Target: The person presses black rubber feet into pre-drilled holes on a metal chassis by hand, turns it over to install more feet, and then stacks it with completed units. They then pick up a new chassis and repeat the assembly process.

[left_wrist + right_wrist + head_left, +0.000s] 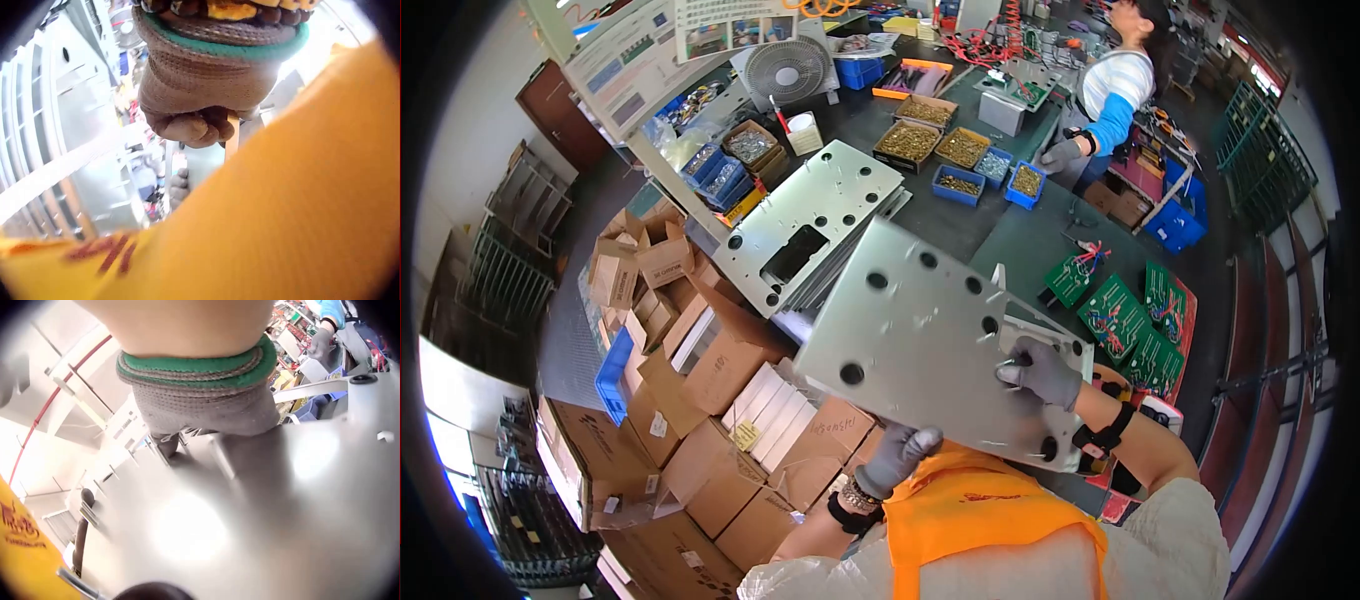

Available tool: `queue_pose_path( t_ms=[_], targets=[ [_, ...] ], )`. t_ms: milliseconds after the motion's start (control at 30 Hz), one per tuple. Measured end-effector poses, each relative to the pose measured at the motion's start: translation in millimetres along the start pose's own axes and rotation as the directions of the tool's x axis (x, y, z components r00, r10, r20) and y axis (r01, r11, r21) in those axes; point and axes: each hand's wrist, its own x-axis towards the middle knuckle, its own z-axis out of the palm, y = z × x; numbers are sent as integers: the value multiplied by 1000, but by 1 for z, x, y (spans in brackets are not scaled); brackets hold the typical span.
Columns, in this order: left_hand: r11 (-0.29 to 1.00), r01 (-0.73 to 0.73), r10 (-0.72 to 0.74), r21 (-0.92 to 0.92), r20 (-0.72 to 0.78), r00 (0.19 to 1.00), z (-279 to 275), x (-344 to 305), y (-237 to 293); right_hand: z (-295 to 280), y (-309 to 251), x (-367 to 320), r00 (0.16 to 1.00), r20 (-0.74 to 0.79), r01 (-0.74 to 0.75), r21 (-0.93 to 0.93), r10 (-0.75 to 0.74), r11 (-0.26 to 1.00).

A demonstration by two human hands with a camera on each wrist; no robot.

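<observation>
A large silvery metal plate (920, 330) with round dark holes and thin pins is held tilted in front of the body. My gloved left hand (900, 460) has curled fingers at its lower left edge; in the left wrist view that hand (194, 100) is closed round a thin edge. Farther right, my right hand (1045, 375) grips the plate near an opening by its right side. The right wrist view shows the right hand (206, 412) against the plate's shiny face (262, 506), fingertips mostly hidden.
Behind lies a stack of similar plates (810, 210). Open cardboard boxes (720, 470) fill the left side. Bins of small parts (908, 143) stand at the back, green circuit boards (1115, 315) at the right. Another person (1115, 85) is at the far right.
</observation>
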Motion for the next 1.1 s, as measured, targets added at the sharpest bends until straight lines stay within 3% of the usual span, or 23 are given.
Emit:
queue_pose_path(
  t_ms=[33, 67, 133, 200, 267, 333, 400, 467, 533, 567, 600, 667, 733, 800, 867, 900, 933, 1000, 1033, 1067, 1100],
  targets=[
    [992, -75, 89, 104, -132, 987, -2, 4, 11, -4, -8, 5, 992, 53, 112, 4, -112, 994],
    [967, -133, 188, 217, -254, 949, -5, 8, 23, -6, -22, 10, 991, 63, 119, -4, -118, 993],
    [987, -113, 148, 112, -384, 911, -12, 22, 59, 0, -60, 22, 956, 200, 176, 190, -214, 966],
    [949, -304, 309, 84, -443, 842, -36, 37, 66, 16, -89, 42, 964, 208, 119, 231, -168, 966],
    [948, -319, 248, 17, -667, 703, -45, 30, 74, 42, -112, 77, 998, 64, -23, 669, -27, 743],
    [932, -362, 276, 32, -709, 648, -69, 11, 56, 68, -109, 142, 997, 34, 33, 672, -75, 740],
    [938, -345, 198, -35, -763, 616, -94, -15, 21, 102, -119, 211, 993, -71, 118, 733, -96, 669],
    [957, -291, 165, -4, -816, 554, -105, -42, -5, 124, -164, 251, 994, -64, -21, 656, 83, 755],
    [972, -232, 90, -29, -869, 487, -112, -64, -25, 156, -198, 280, 957, -289, 159, 530, 2, 833],
    [971, -230, 53, -67, -876, 479, -113, -73, -30, 176, -207, 306, 955, -287, 134, 644, 75, 753],
    [969, -225, 15, -104, -881, 473, -114, -82, -34, 202, -204, 337, 937, -343, 210, 710, 69, 673],
    [959, -235, -43, -159, -901, 432, -121, -94, -54, 233, -210, 375, 939, -320, 177, 766, 128, 618],
    [958, -225, -68, -176, -907, 416, -121, -100, -62, 244, -225, 392, 922, -217, -126, 615, 321, 779],
    [960, -201, -102, -196, -910, 402, -127, -110, -77, 257, -222, 416, 931, -208, -78, 692, 301, 718],
    [948, -157, -152, -278, -826, 543, -138, -120, -102, 287, -190, 472, 943, -198, 7, 814, 267, 580],
    [950, -199, -82, -240, -809, 583, -143, -118, -108, 312, -166, 518, 951, -265, 135, 817, 157, 561],
    [948, -199, -87, -247, -807, 584, -147, -113, -118, 329, -134, 557, 951, -266, 132, 814, 160, 566],
    [892, -376, -79, -250, -906, 417, -139, -93, -103, 297, -164, 518, 991, -81, 8, 824, 103, 566],
    [891, -380, -45, -249, -881, 472, -144, -93, -102, 277, -173, 495, 997, 20, -62, 822, 80, 566],
    [891, -368, -72, -266, -882, 465, -141, -90, -85, 257, -179, 467, 991, 123, -135, 814, 60, 565],
    [907, -372, -1, -196, -886, 463, -138, -81, -59, 238, -192, 439, 974, 223, -209, 801, 45, 561]
  ],
)
